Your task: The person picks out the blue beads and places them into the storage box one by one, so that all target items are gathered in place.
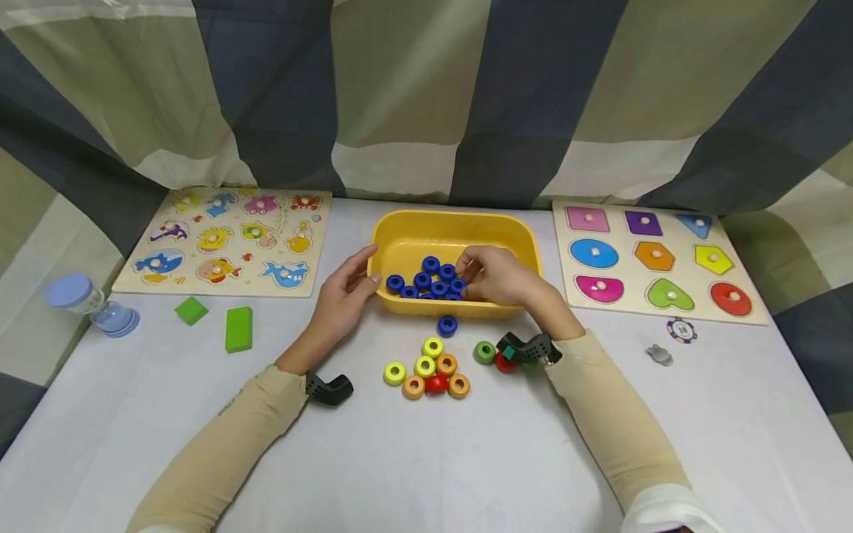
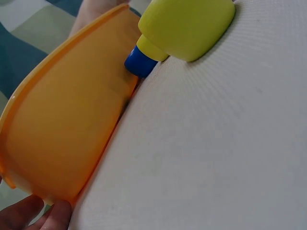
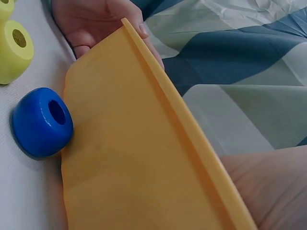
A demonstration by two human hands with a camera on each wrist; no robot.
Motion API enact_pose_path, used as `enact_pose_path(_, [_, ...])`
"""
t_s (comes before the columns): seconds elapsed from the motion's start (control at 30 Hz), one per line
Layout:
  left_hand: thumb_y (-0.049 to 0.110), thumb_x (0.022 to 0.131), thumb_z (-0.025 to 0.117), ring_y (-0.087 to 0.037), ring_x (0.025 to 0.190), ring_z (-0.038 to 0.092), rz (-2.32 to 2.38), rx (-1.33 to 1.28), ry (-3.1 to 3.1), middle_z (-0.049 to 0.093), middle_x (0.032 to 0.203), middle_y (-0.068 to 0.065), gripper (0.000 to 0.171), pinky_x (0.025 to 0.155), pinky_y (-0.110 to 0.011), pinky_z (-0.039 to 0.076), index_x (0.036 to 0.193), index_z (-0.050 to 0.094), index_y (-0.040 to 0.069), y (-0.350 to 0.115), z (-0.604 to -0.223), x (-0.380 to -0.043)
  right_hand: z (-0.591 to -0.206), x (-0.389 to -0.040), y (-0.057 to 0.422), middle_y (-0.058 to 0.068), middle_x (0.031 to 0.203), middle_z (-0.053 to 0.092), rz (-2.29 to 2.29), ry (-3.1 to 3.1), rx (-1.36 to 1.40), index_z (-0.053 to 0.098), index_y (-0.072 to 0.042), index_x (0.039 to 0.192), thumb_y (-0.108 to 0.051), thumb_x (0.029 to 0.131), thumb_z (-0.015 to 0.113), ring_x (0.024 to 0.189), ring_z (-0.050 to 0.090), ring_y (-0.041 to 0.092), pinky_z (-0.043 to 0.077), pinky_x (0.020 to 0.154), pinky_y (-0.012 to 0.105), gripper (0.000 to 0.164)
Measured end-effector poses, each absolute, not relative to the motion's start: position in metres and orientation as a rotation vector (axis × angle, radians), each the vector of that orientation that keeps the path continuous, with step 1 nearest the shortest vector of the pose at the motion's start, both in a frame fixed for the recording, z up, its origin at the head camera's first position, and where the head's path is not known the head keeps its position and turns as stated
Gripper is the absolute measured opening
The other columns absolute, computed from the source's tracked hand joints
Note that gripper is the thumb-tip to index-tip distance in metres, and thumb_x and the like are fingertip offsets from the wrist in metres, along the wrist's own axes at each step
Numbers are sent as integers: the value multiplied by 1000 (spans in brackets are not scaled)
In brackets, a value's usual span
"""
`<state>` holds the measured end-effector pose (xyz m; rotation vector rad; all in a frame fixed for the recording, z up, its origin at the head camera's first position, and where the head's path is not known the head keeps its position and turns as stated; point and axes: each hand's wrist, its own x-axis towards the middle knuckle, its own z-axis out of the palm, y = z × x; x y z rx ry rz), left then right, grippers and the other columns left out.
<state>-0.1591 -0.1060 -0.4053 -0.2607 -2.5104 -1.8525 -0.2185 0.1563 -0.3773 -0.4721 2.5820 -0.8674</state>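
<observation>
A yellow plastic tub (image 1: pixel 460 223) holds several blue ring beads (image 1: pixel 423 280) in its front left part. At its left end my left hand (image 1: pixel 340 300) grips the rim, thumb near the front corner; its fingertips (image 2: pixel 60 214) show against the tub wall in the left wrist view. My right hand (image 1: pixel 500 275) reaches over the front rim into the tub, thumb and forefinger around a blue bead at the right of the pile. That grasp is hidden in the right wrist view by the tub wall. One blue bead (image 3: pixel 42 122) lies on the table just outside the front wall.
Yellow beads (image 1: pixel 395 373), orange beads (image 1: pixel 413 387) and a red bead (image 1: pixel 436 383) lie before the tub. A green bead (image 1: pixel 484 352) is near my right wrist. Peg puzzles (image 1: pixel 320 244) (image 1: pixel 565 259) flank the tub. Green blocks (image 1: pixel 238 329) and an hourglass-shaped container (image 1: pixel 93 303) stand left.
</observation>
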Motion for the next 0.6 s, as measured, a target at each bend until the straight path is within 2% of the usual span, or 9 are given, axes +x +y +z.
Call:
enact_pose_path(0.27, [20,99,53,-25,138,45,-1866,-265,-2481,40,154,-2,49,110,-39,44,147,43,17,-111,-434,-173,-352,-204,162,11,103,66,-887,2685,-578,61,-6,104,-7,85,71,85,60,25,56,80,35,21])
enact_pose_path(0.43, [23,99,54,-21,136,46,-1856,-285,-2470,41,153,2,48,109,-37,46,146,45,20,-111,-435,-173,-328,-174,154,7,96,70,-842,2717,-836,67,-7,101,-13,84,74,75,61,19,55,70,29,20])
enact_pose_path(0.6, [23,99,54,-22,136,47,-1845,-288,-2468,42,153,1,48,109,-38,45,146,45,19,-111,-435,-174,-319,-145,139,-1,93,70,-665,2623,-939,71,-10,109,-20,88,71,70,57,13,52,64,23,23])
